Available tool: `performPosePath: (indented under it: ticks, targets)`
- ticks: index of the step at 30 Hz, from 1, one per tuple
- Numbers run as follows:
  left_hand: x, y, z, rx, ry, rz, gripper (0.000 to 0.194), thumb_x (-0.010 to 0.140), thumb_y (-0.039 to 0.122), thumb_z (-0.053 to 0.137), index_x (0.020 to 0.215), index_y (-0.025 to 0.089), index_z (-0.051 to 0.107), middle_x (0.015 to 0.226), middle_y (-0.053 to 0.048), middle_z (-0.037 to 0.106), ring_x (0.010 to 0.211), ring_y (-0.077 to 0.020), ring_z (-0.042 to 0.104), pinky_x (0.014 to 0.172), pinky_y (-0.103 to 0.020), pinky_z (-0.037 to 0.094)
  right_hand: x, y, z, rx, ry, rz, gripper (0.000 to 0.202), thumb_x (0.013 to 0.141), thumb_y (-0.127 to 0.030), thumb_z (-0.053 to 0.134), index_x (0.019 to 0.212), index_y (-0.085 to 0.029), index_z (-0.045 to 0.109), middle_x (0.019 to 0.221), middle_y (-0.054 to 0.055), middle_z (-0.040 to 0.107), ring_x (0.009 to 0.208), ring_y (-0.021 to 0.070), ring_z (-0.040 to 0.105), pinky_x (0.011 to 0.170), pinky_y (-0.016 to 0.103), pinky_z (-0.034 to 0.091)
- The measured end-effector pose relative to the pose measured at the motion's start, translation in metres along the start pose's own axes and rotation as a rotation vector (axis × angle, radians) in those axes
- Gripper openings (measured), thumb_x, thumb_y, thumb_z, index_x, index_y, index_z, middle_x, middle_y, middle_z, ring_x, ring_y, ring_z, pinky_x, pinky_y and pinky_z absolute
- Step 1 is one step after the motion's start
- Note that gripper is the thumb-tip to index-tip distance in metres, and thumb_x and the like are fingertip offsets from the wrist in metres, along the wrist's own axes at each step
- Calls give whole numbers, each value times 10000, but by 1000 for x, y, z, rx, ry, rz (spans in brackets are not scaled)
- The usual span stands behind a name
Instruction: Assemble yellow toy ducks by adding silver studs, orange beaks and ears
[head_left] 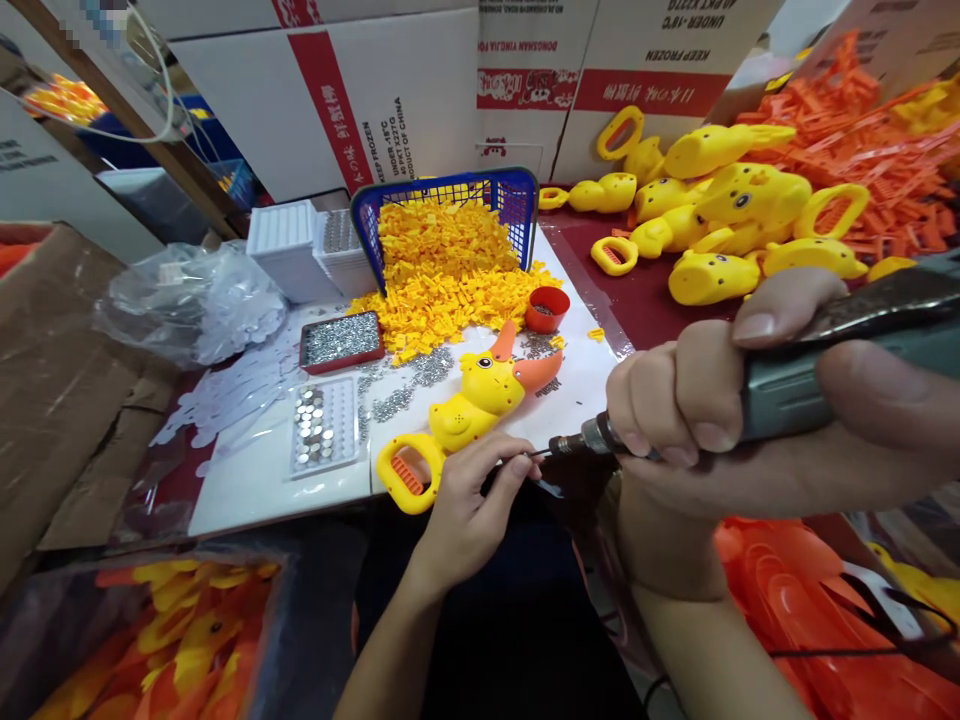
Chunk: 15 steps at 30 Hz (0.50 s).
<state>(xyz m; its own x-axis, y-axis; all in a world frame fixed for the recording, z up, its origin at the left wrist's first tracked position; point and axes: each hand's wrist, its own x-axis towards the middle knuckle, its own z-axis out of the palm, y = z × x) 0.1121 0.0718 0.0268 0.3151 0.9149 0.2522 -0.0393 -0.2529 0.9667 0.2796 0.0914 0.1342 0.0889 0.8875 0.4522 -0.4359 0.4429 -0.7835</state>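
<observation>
My right hand (682,400) is wrapped round a grey-green electric screwdriver (795,385), whose thin bit points left. At the bit's tip, my left hand (472,500) pinches what looks like a small screw (529,457), mostly covered by the fingertips. Just beyond the left hand, a yellow duck-shaped toy (480,390) with an orange open beak and a ring handle lies on the white work surface (255,495). Loose screws (431,368) are scattered behind the toy. A red cup (547,310) stands past its beak.
A blue basket (529,215) spills small yellow parts (450,290). Left of it are a red tray of metal pieces (341,340) and a white tray of round cells (324,428). More yellow toys (750,200) and orange parts (847,150) pile at right; cartons (420,80) wall the back.
</observation>
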Motion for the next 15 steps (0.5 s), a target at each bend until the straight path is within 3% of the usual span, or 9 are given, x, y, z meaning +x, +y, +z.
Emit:
performPosePath:
  ticks: [5, 10, 15]
  targets:
    - [0, -3, -2, 11, -34, 9, 212, 1025, 323, 507, 922, 207, 652, 812, -29, 678, 773, -155, 643, 744, -269, 506, 0, 0, 3, -32, 21, 57, 148, 807, -373, 730, 750, -275, 634, 386, -72, 430, 287, 124, 402, 310, 275, 407]
    - [1, -5, -4, -24, -56, -10, 213, 1034, 316, 488, 911, 211, 627, 801, -7, 629, 752, -135, 596, 725, -250, 470, -1, 2, 3, 1, 46, 0, 124, 831, -364, 696, 777, -263, 647, 390, -73, 424, 285, 106, 396, 306, 243, 391]
    - [5, -7, -6, -66, -70, -49, 250, 1032, 359, 487, 891, 207, 626, 785, -6, 626, 754, -144, 592, 732, -261, 462, 1, -3, 4, -85, -31, 105, 147, 804, -340, 754, 758, -258, 642, 442, -45, 521, 346, 134, 487, 362, 282, 469]
